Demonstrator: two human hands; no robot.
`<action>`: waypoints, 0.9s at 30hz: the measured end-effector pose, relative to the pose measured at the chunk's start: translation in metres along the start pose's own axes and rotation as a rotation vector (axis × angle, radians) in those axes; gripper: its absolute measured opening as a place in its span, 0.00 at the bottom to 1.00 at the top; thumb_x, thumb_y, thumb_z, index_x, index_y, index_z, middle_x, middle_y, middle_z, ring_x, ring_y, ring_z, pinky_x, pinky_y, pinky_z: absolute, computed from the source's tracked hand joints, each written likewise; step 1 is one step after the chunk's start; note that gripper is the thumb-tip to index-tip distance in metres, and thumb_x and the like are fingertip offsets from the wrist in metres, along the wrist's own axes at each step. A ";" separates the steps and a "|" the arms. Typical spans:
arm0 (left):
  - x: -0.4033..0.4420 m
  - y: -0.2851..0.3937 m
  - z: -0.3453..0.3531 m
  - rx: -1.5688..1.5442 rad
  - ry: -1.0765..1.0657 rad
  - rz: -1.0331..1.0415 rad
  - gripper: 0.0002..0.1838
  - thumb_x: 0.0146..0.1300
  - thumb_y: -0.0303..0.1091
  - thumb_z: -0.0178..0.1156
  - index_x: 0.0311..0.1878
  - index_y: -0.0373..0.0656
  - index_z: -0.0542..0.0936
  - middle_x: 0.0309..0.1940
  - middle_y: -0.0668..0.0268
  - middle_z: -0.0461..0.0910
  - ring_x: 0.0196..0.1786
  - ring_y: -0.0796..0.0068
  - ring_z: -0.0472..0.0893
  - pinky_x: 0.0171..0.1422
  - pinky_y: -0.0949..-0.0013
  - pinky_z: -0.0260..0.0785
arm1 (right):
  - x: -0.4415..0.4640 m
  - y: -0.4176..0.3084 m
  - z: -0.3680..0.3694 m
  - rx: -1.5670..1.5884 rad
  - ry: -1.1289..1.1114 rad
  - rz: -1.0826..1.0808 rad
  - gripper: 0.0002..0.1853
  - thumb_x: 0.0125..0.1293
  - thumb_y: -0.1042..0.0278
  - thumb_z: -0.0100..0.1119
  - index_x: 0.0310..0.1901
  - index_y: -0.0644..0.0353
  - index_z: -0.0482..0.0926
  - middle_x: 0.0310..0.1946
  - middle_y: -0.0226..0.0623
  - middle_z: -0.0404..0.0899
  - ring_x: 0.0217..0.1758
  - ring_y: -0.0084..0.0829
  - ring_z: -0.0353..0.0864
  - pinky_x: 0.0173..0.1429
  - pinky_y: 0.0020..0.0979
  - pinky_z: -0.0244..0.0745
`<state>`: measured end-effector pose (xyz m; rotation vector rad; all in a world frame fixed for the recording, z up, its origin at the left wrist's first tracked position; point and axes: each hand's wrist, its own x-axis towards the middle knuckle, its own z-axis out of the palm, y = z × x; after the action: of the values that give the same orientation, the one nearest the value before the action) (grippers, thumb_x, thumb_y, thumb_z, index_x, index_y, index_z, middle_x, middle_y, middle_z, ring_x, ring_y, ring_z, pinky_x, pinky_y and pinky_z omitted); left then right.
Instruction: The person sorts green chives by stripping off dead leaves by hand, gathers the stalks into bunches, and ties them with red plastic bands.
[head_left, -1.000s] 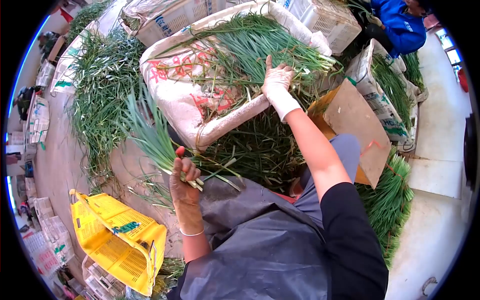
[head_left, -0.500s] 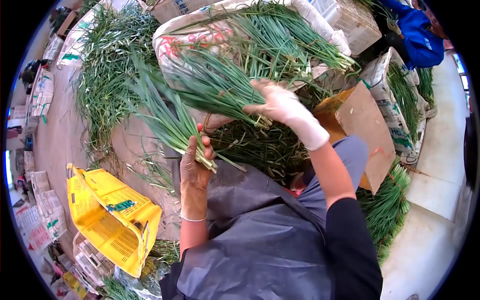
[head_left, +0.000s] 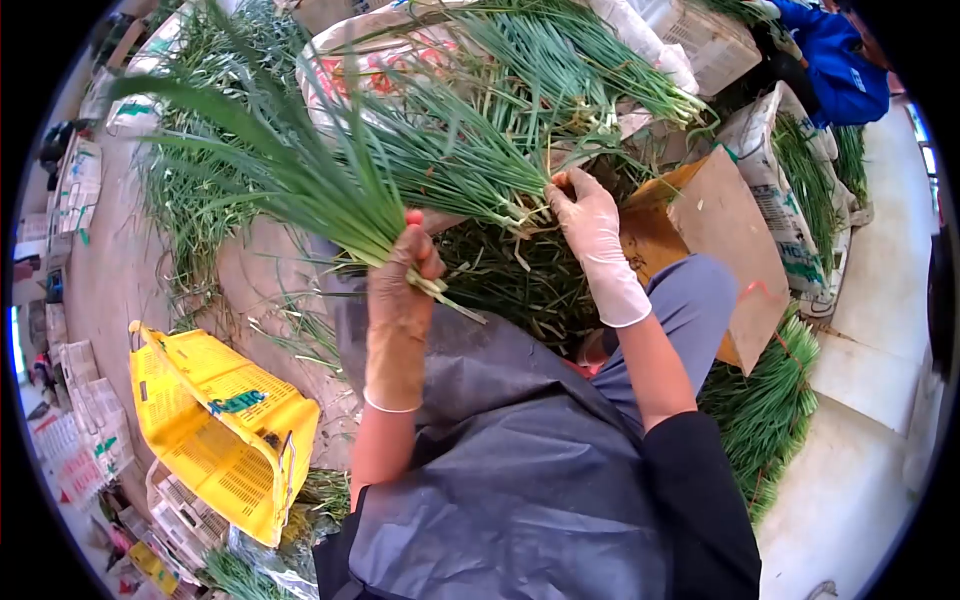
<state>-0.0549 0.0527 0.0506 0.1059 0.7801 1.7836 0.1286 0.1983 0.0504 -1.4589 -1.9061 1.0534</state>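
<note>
Watching my feed: left hand (head_left: 405, 268), stained thin glove, grips a fanned long green leafy bunch (head_left: 360, 212) by its pale stems. Pale-gloved right hand (head_left: 588, 212) has fingertips pinched beside a second green bunch (head_left: 468, 170)'s root ends, can't tell on what.

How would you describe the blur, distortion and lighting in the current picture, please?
Head view: leaf tips of the bunch in the left hand look smeared, the yellow basket sharper; head view: fisheye bending, black corners; head view: the floor at right looks bright and pale.
</note>
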 end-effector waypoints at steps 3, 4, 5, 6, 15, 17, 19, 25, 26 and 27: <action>-0.014 -0.032 0.016 -0.014 0.262 -0.143 0.16 0.53 0.27 0.66 0.45 0.39 0.75 0.28 0.68 0.75 0.24 0.81 0.70 0.23 0.80 0.61 | -0.040 -0.023 0.004 0.412 0.094 -0.045 0.08 0.57 0.75 0.60 0.39 0.64 0.76 0.30 0.33 0.77 0.31 0.21 0.74 0.38 0.23 0.69; -0.018 -0.038 0.021 -0.021 0.283 -0.190 0.16 0.52 0.27 0.66 0.45 0.38 0.75 0.30 0.67 0.76 0.26 0.80 0.72 0.25 0.79 0.63 | -0.056 -0.026 0.010 0.485 0.060 -0.031 0.09 0.58 0.76 0.60 0.40 0.64 0.75 0.31 0.30 0.77 0.32 0.16 0.71 0.38 0.20 0.69; -0.020 -0.047 0.023 0.005 0.285 -0.163 0.17 0.53 0.27 0.66 0.45 0.38 0.75 0.32 0.66 0.77 0.27 0.79 0.74 0.29 0.78 0.67 | -0.070 -0.021 0.019 0.464 0.055 -0.089 0.09 0.58 0.76 0.61 0.39 0.64 0.75 0.30 0.30 0.77 0.32 0.16 0.72 0.37 0.20 0.69; -0.018 -0.056 0.021 0.029 0.277 -0.129 0.17 0.53 0.27 0.66 0.46 0.38 0.74 0.33 0.65 0.78 0.27 0.77 0.75 0.33 0.77 0.70 | -0.080 -0.020 0.027 0.443 0.053 -0.159 0.08 0.58 0.75 0.62 0.39 0.63 0.75 0.29 0.31 0.77 0.31 0.16 0.72 0.37 0.21 0.69; -0.024 -0.077 -0.005 -0.021 0.321 -0.221 0.08 0.54 0.26 0.64 0.36 0.37 0.76 0.24 0.68 0.76 0.23 0.77 0.76 0.28 0.76 0.72 | -0.108 0.002 0.051 0.564 -0.129 -0.013 0.05 0.59 0.74 0.60 0.34 0.64 0.75 0.25 0.31 0.77 0.28 0.20 0.76 0.33 0.22 0.70; -0.024 -0.076 -0.002 -0.026 0.304 -0.198 0.07 0.55 0.27 0.64 0.34 0.37 0.76 0.20 0.70 0.74 0.20 0.81 0.72 0.22 0.78 0.67 | -0.110 -0.003 0.045 0.609 -0.118 0.057 0.05 0.60 0.73 0.60 0.33 0.64 0.74 0.24 0.30 0.75 0.27 0.20 0.73 0.33 0.23 0.68; -0.016 -0.069 -0.006 -0.067 0.362 -0.207 0.07 0.56 0.28 0.63 0.34 0.37 0.76 0.21 0.70 0.73 0.20 0.82 0.72 0.22 0.78 0.66 | -0.111 0.000 0.029 0.559 -0.052 -0.005 0.05 0.60 0.73 0.59 0.32 0.64 0.74 0.24 0.30 0.75 0.27 0.19 0.72 0.33 0.22 0.68; -0.023 -0.024 -0.031 -0.414 -0.004 -0.214 0.14 0.61 0.34 0.56 0.47 0.37 0.75 0.42 0.57 0.78 0.22 0.78 0.72 0.31 0.72 0.69 | -0.110 0.077 -0.015 -0.935 -0.341 0.028 0.13 0.60 0.63 0.57 0.39 0.64 0.77 0.39 0.47 0.78 0.43 0.45 0.76 0.48 0.39 0.71; -0.022 -0.026 -0.035 -0.413 -0.005 -0.215 0.14 0.61 0.34 0.56 0.47 0.37 0.75 0.42 0.57 0.78 0.22 0.78 0.72 0.31 0.72 0.69 | -0.107 0.055 -0.015 -0.935 -0.340 0.029 0.13 0.60 0.63 0.57 0.39 0.64 0.77 0.39 0.47 0.78 0.43 0.45 0.76 0.48 0.39 0.71; -0.022 -0.028 -0.039 -0.381 0.036 -0.222 0.15 0.60 0.34 0.57 0.47 0.36 0.76 0.42 0.57 0.78 0.23 0.77 0.73 0.30 0.72 0.69 | -0.102 0.032 -0.012 -0.512 -0.303 -0.109 0.13 0.60 0.63 0.57 0.40 0.64 0.77 0.40 0.46 0.78 0.43 0.42 0.77 0.48 0.36 0.71</action>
<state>-0.0404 0.0201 0.0117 -0.2564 0.4455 1.6924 0.1859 0.1078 0.0365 -1.4919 -2.5835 0.8030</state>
